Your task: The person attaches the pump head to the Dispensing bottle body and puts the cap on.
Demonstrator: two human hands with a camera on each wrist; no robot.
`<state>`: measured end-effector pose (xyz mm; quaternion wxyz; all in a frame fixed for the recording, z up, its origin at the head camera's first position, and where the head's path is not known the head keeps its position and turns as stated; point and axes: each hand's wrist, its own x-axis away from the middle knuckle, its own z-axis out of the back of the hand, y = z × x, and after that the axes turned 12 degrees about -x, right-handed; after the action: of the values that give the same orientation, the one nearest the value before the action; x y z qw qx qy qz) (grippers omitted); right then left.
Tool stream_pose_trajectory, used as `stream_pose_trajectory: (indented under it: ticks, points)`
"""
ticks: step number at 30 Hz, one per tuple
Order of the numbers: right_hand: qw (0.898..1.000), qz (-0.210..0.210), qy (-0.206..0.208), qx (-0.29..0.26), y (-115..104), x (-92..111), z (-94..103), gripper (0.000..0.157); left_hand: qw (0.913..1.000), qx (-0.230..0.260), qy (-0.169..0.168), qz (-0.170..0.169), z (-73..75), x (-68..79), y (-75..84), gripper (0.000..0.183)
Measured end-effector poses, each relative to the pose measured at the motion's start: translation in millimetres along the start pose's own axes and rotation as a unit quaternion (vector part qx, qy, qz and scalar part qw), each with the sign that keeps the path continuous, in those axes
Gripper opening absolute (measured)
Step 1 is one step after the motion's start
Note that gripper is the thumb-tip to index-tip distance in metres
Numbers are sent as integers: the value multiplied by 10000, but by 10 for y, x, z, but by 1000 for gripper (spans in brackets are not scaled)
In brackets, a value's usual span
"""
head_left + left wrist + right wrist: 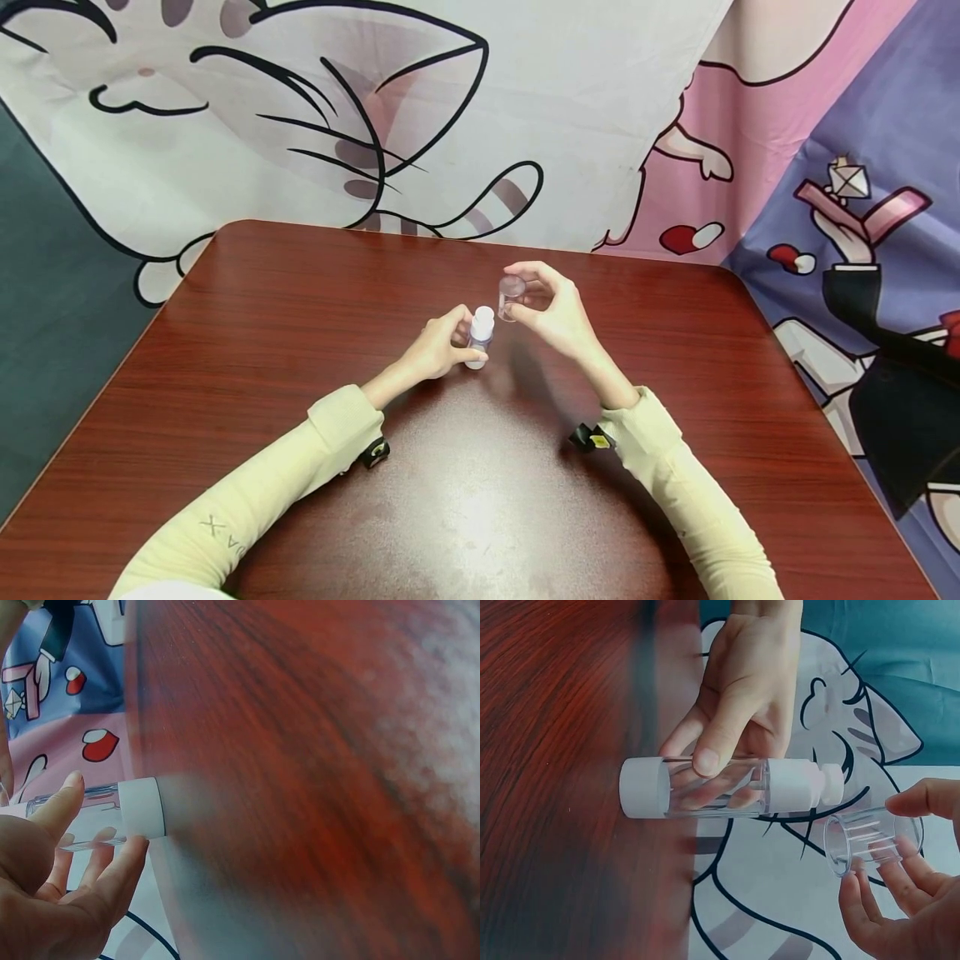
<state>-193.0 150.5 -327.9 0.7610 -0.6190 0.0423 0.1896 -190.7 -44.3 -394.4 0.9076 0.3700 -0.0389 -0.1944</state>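
Observation:
A slim clear bottle (481,330) with a white base (643,787) and a white pump top (802,784) stands upright between the two hands. My left hand (432,347) grips its clear middle, thumb on one side and fingers on the other. Whether the base touches the table I cannot tell. Just to the right of the pump top, my right hand (558,313) pinches a clear, hollow cap (871,838) between thumb and fingers. The cap is apart from the bottle, and the pump top is uncovered. In the left wrist view, the bottle's white base (141,808) shows beyond the left fingertips.
The hands are over a reddish-brown wooden table (300,283) with rounded far corners. A glare patch lies on its near middle. Behind the far edge hangs a cloth printed with a cartoon cat (315,92) and other figures. Dark wrist devices (375,452) show below both cuffs.

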Motion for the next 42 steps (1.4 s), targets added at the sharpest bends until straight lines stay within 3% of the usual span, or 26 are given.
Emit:
stream_pose_trajectory:
  ticks: [10, 20, 42]
  points:
    - [9990, 173, 160, -376, -22, -14, -28, 37, 10000, -10, -7, 5, -1, 2, -8, 40]
    - [9960, 264, 18, -851, -5, -19, -81, 37, 10000, 44, -30, 44, 1, 0, -8, 39]
    - [9951, 371, -422, -814, 16, -15, -142, 37, 10000, -18, -31, -44, 5, -16, -14, 39]
